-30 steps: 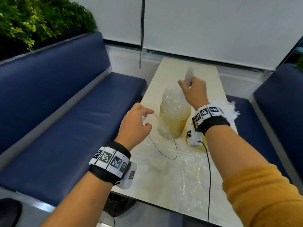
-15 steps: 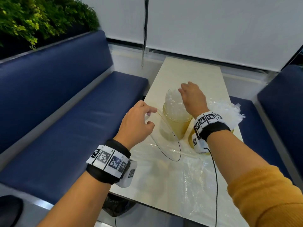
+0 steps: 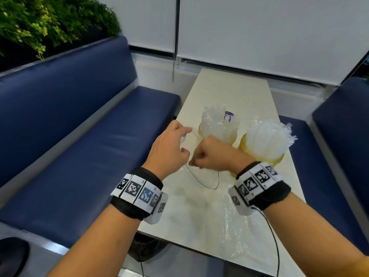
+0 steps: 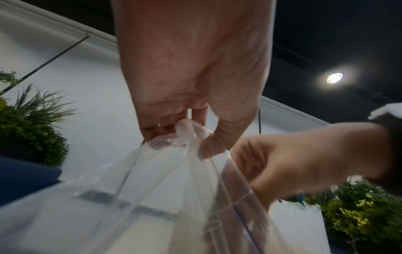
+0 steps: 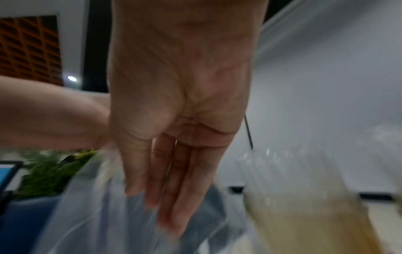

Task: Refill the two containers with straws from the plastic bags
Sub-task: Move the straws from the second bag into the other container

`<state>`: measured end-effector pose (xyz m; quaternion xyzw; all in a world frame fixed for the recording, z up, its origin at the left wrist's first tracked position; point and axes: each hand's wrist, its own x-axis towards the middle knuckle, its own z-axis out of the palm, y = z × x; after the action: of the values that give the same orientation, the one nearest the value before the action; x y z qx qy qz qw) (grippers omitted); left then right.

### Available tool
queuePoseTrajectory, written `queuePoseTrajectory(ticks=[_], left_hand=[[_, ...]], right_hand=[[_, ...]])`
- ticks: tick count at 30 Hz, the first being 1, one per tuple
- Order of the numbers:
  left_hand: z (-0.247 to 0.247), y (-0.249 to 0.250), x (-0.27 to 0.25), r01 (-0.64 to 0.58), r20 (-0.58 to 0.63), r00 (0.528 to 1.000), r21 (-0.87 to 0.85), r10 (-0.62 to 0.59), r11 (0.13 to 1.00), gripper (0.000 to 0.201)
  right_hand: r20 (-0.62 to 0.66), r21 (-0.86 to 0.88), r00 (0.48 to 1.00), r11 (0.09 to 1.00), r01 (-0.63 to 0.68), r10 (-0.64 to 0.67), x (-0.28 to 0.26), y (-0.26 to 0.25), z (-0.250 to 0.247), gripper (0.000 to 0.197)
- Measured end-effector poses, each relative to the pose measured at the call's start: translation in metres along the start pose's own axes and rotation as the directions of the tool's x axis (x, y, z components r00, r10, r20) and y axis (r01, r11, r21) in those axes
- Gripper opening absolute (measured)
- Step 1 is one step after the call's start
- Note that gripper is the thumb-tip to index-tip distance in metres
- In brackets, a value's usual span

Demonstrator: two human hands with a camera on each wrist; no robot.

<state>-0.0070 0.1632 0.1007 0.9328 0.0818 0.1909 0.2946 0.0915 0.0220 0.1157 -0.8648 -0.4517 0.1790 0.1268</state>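
Two yellowish clear containers stand on the table, both packed with wrapped white straws: the left container (image 3: 217, 129) and the right container (image 3: 265, 143). My left hand (image 3: 169, 148) pinches the top edge of a clear plastic bag (image 3: 201, 176) and holds it up just in front of the left container. The left wrist view shows the bag (image 4: 174, 189) hanging from my left hand (image 4: 174, 135). My right hand (image 3: 211, 154) is at the bag's mouth. In the blurred right wrist view my right hand (image 5: 165, 197) has straight fingers touching the bag film (image 5: 97, 214) and holds nothing.
A second flattened clear bag (image 3: 235, 220) lies on the near part of the pale table (image 3: 235, 92). Blue benches (image 3: 79, 156) flank the table on both sides. A wrist cable (image 3: 273, 236) trails over the table's near edge. A planter (image 3: 40, 27) sits behind the left bench.
My right hand, which held a bunch of straws above the left container, lowered onto it, then came back empty to the bag's mouth. My left hand kept hold of the bag.
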Motion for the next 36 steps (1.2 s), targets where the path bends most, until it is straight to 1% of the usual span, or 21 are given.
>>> queuePoseTrajectory(ticks=[1,3,4,5,7,9,10,12,14,16,17,19,23,25,28,33,34,36], left_hand=[[0.0,0.001,0.0,-0.009,0.0,1.0,-0.008,0.009,1.0,0.058],[0.001,0.003,-0.002,-0.03,-0.003,1.0,-0.025,0.03,0.999,0.058],[0.001,0.003,-0.003,-0.042,-0.006,0.999,-0.03,0.042,0.999,0.059],[0.002,0.004,-0.004,-0.051,-0.008,0.999,-0.031,0.051,0.998,0.059],[0.002,0.002,-0.007,-0.059,-0.017,0.998,-0.03,0.059,0.998,0.06],[0.003,0.0,-0.009,-0.057,-0.02,0.998,-0.042,0.057,0.997,0.061],[0.005,-0.001,-0.01,-0.056,-0.019,0.998,-0.054,0.055,0.997,0.061],[0.008,-0.001,-0.013,-0.057,-0.019,0.998,-0.082,0.056,0.995,0.061],[0.012,0.001,-0.015,-0.072,-0.021,0.997,-0.108,0.07,0.992,0.061],[0.015,0.003,-0.016,-0.093,-0.024,0.996,-0.134,0.09,0.987,0.061],[0.016,0.004,-0.017,-0.101,-0.023,0.995,-0.14,0.099,0.985,0.062],[0.016,0.006,-0.019,-0.103,-0.008,0.995,-0.136,0.102,0.985,0.061],[0.012,0.006,-0.023,-0.093,0.047,0.994,-0.089,0.098,0.992,0.06],[0.01,0.005,-0.025,-0.095,0.072,0.992,-0.052,0.099,0.994,0.06],[0.01,0.004,-0.028,-0.095,0.123,0.988,0.003,0.094,0.995,0.06],[0.016,0.004,-0.03,-0.087,0.201,0.977,0.067,0.072,0.994,0.072],[0.018,0.003,-0.03,-0.081,0.207,0.976,0.084,0.062,0.993,0.078],[0.023,0.004,-0.029,-0.083,0.212,0.976,0.15,0.05,0.985,0.096]], right_hand=[[0.021,-0.006,1.0,1.0,0.003,-0.003,0.001,-0.004,0.012,0.023],[0.04,-0.042,0.999,0.999,-0.031,0.032,0.003,-0.009,0.031,0.039],[0.054,-0.078,0.995,0.994,-0.074,0.078,0.005,-0.007,0.039,0.047],[0.08,-0.133,0.988,0.984,-0.117,0.129,0.007,-0.005,0.046,0.055],[0.167,-0.299,0.959,0.939,-0.172,0.229,0.01,-0.001,0.058,0.07],[0.217,-0.469,0.932,0.869,-0.16,0.289,0.01,0.0,0.065,0.08],[0.224,-0.521,0.926,0.84,-0.15,0.304,0.01,-0.001,0.067,0.082],[0.234,-0.559,0.918,0.817,-0.144,0.321,0.011,-0.001,0.07,0.085],[0.216,-0.564,0.914,0.808,-0.17,0.343,0.013,-0.001,0.075,0.079],[0.167,-0.56,0.925,0.805,-0.197,0.342,0.014,-0.001,0.081,0.062],[0.152,-0.557,0.927,0.804,-0.207,0.344,0.014,-0.001,0.082,0.057],[0.156,-0.545,0.921,0.809,-0.222,0.358,0.015,-0.001,0.083,0.056],[0.215,-0.499,0.901,0.835,-0.23,0.377,0.012,-0.001,0.075,0.058],[0.235,-0.487,0.9,0.846,-0.217,0.366,0.006,-0.004,0.066,0.057],[0.228,-0.508,0.911,0.841,-0.189,0.343,-0.002,-0.01,0.046,0.052],[0.229,-0.552,0.925,0.823,-0.135,0.305,-0.015,-0.025,0.011,0.056],[0.234,-0.576,0.925,0.809,-0.116,0.299,-0.018,-0.028,0.006,0.057],[0.234,-0.621,0.93,0.779,-0.081,0.284,-0.025,-0.036,-0.004,0.057]])
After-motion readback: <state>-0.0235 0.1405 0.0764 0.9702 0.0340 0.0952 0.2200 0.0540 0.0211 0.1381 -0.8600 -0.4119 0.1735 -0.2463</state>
